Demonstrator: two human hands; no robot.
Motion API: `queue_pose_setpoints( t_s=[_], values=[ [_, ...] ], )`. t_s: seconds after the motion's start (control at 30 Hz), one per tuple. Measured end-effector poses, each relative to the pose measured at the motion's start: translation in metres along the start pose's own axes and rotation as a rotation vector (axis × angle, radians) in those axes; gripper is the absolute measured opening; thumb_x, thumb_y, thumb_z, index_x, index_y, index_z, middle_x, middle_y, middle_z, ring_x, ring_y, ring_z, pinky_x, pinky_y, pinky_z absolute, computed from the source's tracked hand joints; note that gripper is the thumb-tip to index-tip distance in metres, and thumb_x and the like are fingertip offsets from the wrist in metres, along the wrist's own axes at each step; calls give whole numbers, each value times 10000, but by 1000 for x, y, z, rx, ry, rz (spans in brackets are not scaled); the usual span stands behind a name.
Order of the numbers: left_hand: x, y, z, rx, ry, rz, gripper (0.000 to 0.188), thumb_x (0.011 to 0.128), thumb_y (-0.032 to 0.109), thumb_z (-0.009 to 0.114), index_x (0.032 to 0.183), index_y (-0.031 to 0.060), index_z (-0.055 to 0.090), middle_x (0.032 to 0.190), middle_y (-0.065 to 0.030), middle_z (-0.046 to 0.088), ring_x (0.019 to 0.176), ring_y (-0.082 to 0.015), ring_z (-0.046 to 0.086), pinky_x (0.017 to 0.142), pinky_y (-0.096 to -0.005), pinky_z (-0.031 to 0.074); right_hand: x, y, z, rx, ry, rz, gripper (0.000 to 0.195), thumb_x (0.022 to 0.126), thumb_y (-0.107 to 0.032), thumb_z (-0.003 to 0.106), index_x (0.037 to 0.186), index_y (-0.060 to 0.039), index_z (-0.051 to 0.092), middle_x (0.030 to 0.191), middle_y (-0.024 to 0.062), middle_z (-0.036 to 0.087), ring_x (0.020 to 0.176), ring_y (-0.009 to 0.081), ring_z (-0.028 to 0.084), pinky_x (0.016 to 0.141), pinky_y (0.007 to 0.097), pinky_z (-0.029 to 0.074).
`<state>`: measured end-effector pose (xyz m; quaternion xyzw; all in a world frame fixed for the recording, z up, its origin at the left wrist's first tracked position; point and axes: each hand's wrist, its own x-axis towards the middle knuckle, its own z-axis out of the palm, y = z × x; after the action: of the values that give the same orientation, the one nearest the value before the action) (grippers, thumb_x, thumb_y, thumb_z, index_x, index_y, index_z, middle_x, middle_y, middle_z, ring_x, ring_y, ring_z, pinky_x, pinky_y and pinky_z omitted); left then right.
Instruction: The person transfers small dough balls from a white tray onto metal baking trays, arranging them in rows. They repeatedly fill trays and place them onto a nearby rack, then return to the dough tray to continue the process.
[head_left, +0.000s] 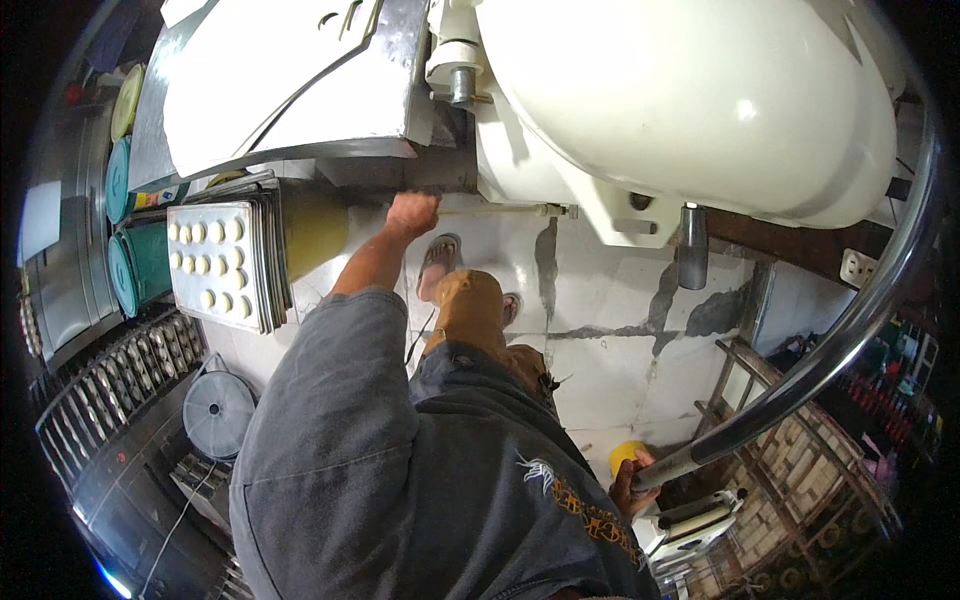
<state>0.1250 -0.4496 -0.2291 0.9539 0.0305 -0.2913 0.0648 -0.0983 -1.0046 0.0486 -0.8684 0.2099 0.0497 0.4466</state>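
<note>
My left hand (412, 214) is closed in a fist at the end of a thin pale rod (495, 211), which runs right towards a large cream-painted machine (697, 112) and appears gripped. At the lower right, my right hand (636, 480) has its fingers around the end of a thick curved metal tube (817, 375). That tube sweeps up along the picture's right side. A dark cylindrical handle (693, 247) hangs below the machine's rounded body. Left of my left hand, a stack of metal trays (274, 300) carries small round dough pieces (217, 231) on its top tray.
A metal-edged worktable (300, 146) juts out at the upper left. Teal lidded bins (150, 259), a round grey fan (218, 414) and dark metal racks line the left. A yellow round object (626, 454) is beside my right hand. A slatted wooden rack (795, 450) stands lower right.
</note>
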Motion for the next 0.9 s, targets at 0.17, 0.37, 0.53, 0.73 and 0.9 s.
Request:
queue_pose_setpoints(
  t_s=[0.17, 0.37, 0.53, 0.73, 0.9],
  values=[
    [2, -3, 6, -14, 46, 20, 268, 870, 273, 640, 1059, 99, 719, 946, -193, 746, 917, -367, 735, 833, -496, 583, 1, 8, -1, -38, -19, -98, 301, 942, -223, 744, 1087, 27, 658, 862, 38, 643, 726, 122, 540, 647, 288, 419],
    [3, -3, 5, -29, 10, 11, 298, 871, 290, 657, 1089, 94, 713, 969, -199, 745, 929, -378, 730, 840, -503, 581, 0, -13, 5, -4, 1, -51, 294, 946, -212, 736, 1085, 35, 656, 865, 43, 635, 719, 105, 527, 632, 283, 410],
    [-3, 4, -8, 14, -15, -1, 273, 884, 257, 641, 1105, 123, 731, 989, -172, 754, 962, -351, 732, 867, -460, 586, 0, -17, -3, -98, -92, 92, 372, 953, -253, 700, 1155, 42, 598, 946, 63, 498, 850, 174, 449, 774, 350, 400],
    [-3, 5, -10, -10, -22, -29, 286, 863, 287, 666, 1082, 118, 739, 999, -179, 753, 968, -353, 730, 867, -461, 583, 0, -15, 3, -94, 0, -117, 321, 936, -240, 719, 1081, 34, 632, 753, -24, 506, 665, 86, 425, 599, 277, 341],
    [-1, 2, -5, 3, 0, -11, 298, 852, 302, 680, 1080, 120, 740, 991, -180, 754, 957, -353, 732, 859, -469, 582, 2, -22, 7, -150, 21, -112, 361, 931, -289, 716, 1065, 33, 626, 750, -23, 487, 660, 90, 412, 600, 275, 330]
  ],
)
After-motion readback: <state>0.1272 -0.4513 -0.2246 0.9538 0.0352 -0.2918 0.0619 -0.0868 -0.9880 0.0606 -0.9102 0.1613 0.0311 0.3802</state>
